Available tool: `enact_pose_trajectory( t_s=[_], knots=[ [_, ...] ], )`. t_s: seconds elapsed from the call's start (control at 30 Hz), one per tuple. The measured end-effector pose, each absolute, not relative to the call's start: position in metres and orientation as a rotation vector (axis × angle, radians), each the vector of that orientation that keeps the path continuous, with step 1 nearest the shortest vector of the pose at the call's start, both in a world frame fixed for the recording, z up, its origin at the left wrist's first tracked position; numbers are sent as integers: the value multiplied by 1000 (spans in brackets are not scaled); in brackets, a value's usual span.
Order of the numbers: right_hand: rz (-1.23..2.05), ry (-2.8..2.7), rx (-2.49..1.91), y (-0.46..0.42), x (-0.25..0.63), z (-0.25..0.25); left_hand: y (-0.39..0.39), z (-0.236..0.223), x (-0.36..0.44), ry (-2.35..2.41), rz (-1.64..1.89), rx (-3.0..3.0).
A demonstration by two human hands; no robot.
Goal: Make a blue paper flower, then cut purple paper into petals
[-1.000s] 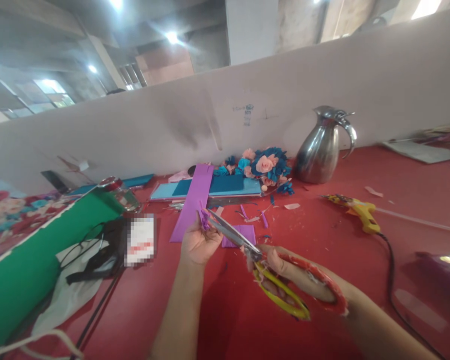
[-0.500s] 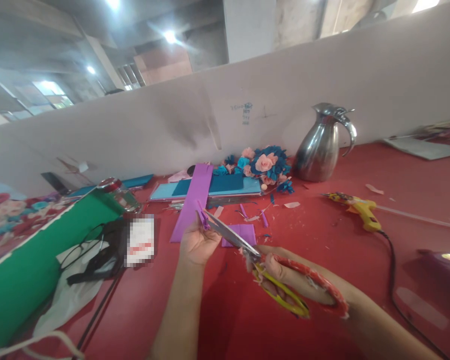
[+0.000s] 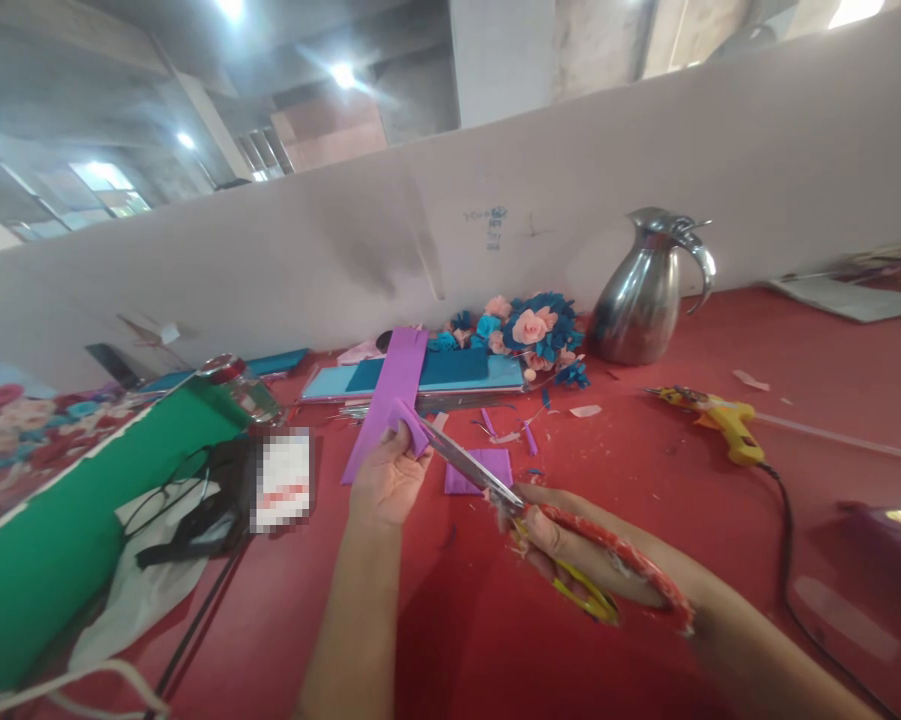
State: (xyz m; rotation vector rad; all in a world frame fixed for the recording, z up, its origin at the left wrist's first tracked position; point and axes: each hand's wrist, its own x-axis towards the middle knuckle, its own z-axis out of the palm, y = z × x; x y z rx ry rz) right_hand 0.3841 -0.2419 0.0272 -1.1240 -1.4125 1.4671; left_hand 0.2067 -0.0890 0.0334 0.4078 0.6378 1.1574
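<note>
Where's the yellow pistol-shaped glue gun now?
In the head view, the glue gun lies at right on the red tabletop, nearer than the silver metal jug.

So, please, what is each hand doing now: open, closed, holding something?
Left hand: closed, pinching a purple paper piece.
Right hand: closed around the handles of the scissors.

left hand point(image 3: 390, 482) bare, centre | left forearm point(image 3: 358, 610) bare, lower centre | right hand point(image 3: 596, 565) bare | right forearm point(image 3: 757, 650) bare, lower right
</note>
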Motion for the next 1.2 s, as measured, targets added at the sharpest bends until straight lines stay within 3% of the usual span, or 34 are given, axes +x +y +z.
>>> enact_pose_trajectory(
  t_s=[0.23, 0.43, 0.63, 0.77, 0.93, 1.2],
  knots=[
    [1483, -1348, -1172, -242, 388, 24, -92, 37, 210, 671, 1192, 468],
    [1553, -1228, -1210, -247, 396, 33, -101, 30, 212, 696, 1533, 862],
    [1674, -1119, -1113, -244, 394, 41, -109, 31, 201, 835, 1633, 920],
    [1524, -1049, -1098, -238, 386, 35, -109, 30, 205, 867, 1766, 1454],
    [1332, -878, -1142, -223, 378, 26, -117, 19, 219, 597, 1616, 2163],
    [1120, -740, -1004, -212, 379, 18, -136, 14, 238, 397, 1309, 2171]
  ],
)
